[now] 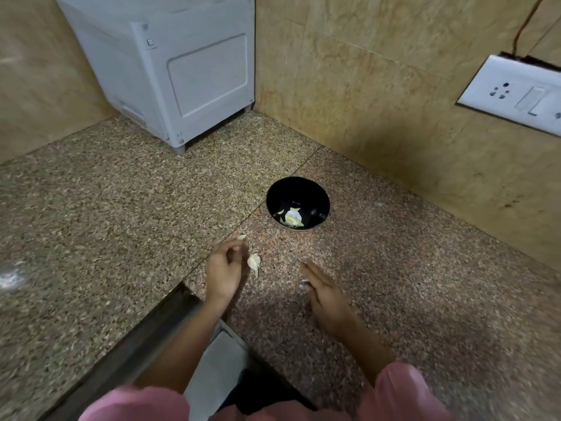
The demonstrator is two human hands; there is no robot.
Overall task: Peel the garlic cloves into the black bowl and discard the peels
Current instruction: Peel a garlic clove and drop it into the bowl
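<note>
The speckled stone bench (121,208) carries a white appliance (170,71) in its far corner. The black bowl (315,192) stands near the right edge with pale garlic pieces (292,218) inside. Toward the near edge, the left hand (223,270) has curled fingers; whether they grip anything cannot be told. The right hand (324,291) is released, fingers straight. A garlic clove (254,262) sits just beside the left hand, with a peel scrap (242,237) by its fingertips.
</note>
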